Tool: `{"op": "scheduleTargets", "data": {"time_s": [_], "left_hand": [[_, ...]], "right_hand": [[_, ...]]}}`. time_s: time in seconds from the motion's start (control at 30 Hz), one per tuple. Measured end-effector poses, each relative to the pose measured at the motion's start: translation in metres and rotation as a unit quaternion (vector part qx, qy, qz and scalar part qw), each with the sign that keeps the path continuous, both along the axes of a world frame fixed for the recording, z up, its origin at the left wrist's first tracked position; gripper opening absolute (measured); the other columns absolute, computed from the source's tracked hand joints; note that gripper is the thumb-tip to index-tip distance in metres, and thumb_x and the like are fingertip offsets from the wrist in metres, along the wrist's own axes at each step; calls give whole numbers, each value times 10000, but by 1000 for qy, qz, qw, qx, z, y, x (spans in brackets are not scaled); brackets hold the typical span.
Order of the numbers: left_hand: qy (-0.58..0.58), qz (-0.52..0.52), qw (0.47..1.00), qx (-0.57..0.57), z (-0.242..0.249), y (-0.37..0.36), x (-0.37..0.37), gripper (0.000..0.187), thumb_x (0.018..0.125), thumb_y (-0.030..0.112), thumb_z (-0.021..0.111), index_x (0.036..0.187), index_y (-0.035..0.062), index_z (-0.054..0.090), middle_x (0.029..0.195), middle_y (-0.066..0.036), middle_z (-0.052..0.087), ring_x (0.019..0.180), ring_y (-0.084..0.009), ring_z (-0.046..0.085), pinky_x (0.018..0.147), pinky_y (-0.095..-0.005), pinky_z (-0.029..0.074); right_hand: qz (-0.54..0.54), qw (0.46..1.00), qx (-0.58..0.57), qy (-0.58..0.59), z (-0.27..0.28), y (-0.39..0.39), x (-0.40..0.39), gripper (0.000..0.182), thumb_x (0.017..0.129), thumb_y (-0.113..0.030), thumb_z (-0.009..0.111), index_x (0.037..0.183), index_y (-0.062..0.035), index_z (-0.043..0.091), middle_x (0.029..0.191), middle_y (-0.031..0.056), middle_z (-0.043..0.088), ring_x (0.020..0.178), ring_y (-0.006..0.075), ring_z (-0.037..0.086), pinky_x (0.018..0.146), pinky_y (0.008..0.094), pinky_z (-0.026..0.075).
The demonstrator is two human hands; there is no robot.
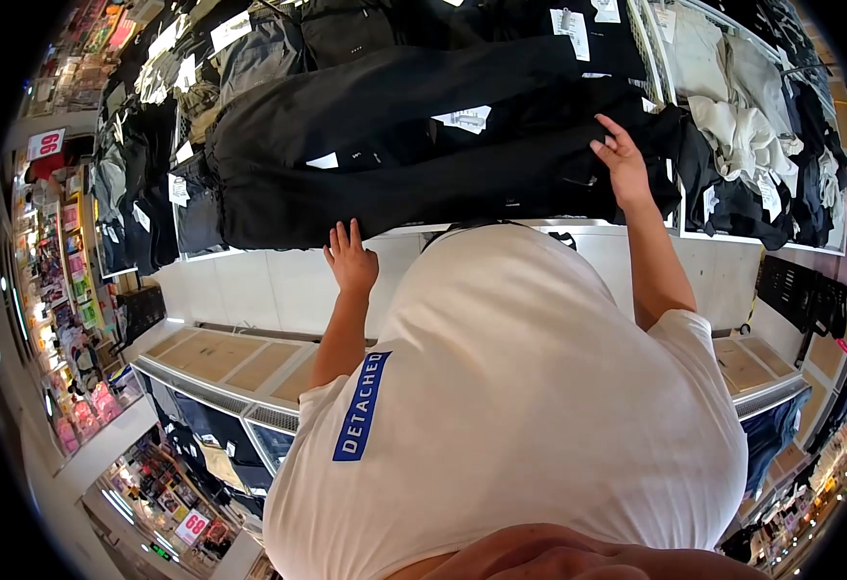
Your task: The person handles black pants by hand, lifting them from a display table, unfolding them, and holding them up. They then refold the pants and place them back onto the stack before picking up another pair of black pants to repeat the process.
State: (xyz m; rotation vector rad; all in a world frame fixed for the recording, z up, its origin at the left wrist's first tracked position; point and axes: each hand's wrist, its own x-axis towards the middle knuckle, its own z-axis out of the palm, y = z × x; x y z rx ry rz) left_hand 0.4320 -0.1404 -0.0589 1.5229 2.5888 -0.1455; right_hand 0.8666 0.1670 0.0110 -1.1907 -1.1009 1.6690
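Note:
A pair of black trousers (423, 188) lies spread sideways over a pile of dark folded clothes, its gathered end at the left and its two legs running right. My left hand (351, 259) rests at the near edge of the trousers, fingers stretched and spread. Over the right part of the near leg is my right hand (623, 164), with its index finger extended and the other fingers loosely bent. Neither hand visibly grips the cloth. Between the legs, a white tag (464, 119) shows on the pile beneath.
Pale garments (738, 121) hang over the neighbouring section at the right. Beyond the trousers lie more dark folded clothes (346, 37) with tags. A white divider (657, 48) separates the sections. Shelves with a price sign (46, 144) stand at the left.

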Motion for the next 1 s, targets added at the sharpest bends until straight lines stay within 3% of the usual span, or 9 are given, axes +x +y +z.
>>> {"op": "scheduleTargets", "data": {"time_s": [0.13,0.3,0.47,0.6,0.67,0.73,0.77,0.9,1.0], "left_hand": [[16,-34,999,-6,-8,-1,-6,722,822,110,585,1524,108,412,1582,-204,371,1478,-378,315,1181,-618,222],[-35,-63,997,31,4,10,-8,660,842,92,570,1491,97,449,1556,-188,409,1466,-354,340,1181,-609,222],[-86,-149,978,121,13,49,-17,545,893,138,627,1423,88,511,1524,-141,457,1445,-337,373,1193,-547,241],[-64,-271,949,149,25,113,-22,452,882,182,680,1315,85,591,1413,-130,548,1370,-311,455,1172,-547,273],[-59,-309,934,171,20,142,-31,396,872,193,696,1248,86,633,1339,-124,604,1314,-305,512,1156,-545,298],[-26,-336,938,-86,8,168,-47,259,864,216,701,1092,95,676,1162,-100,680,1168,-291,605,1106,-549,344],[-31,-388,920,-54,13,176,-55,173,879,216,681,988,82,672,1032,-101,701,1067,-306,642,1026,-505,429],[-154,-351,923,46,47,200,-70,153,943,188,607,1022,67,658,1007,-154,697,986,-346,661,875,-424,528],[-190,-305,933,35,58,205,-74,147,974,192,576,1044,82,645,970,-144,709,912,-355,683,844,-446,538]], "right_hand": [[-3,975,32,-221,-41,16,20,370,943,-73,681,1309,-63,632,918,3,680,838,73,563,852,226,457],[-39,954,69,-289,-44,6,-10,350,946,-146,694,1280,-55,641,834,46,667,810,126,588,802,267,485],[73,903,107,-409,-38,-14,-18,405,912,-157,739,1294,-74,632,859,61,631,776,180,579,790,300,499],[34,966,93,-237,-27,-21,-27,397,906,-58,713,1294,-74,633,812,-8,513,739,109,488,730,233,439],[11,960,109,-257,-24,-25,-28,383,916,-30,688,1293,-80,642,808,-31,468,736,82,440,706,214,401],[-23,939,135,-316,-5,-27,-32,380,922,-43,686,1297,-91,650,809,-33,465,746,82,436,715,219,404],[-35,935,113,-335,7,-32,-34,398,925,-50,686,1317,-106,648,818,-34,485,760,80,450,728,220,412],[-105,948,78,-290,13,-46,-19,406,928,-51,680,1328,-108,647,846,-22,536,762,96,461,735,222,420],[-139,974,-76,-164,44,-62,-9,417,955,-46,651,1366,-107,616,1010,40,663,967,129,641,877,245,510]]}}
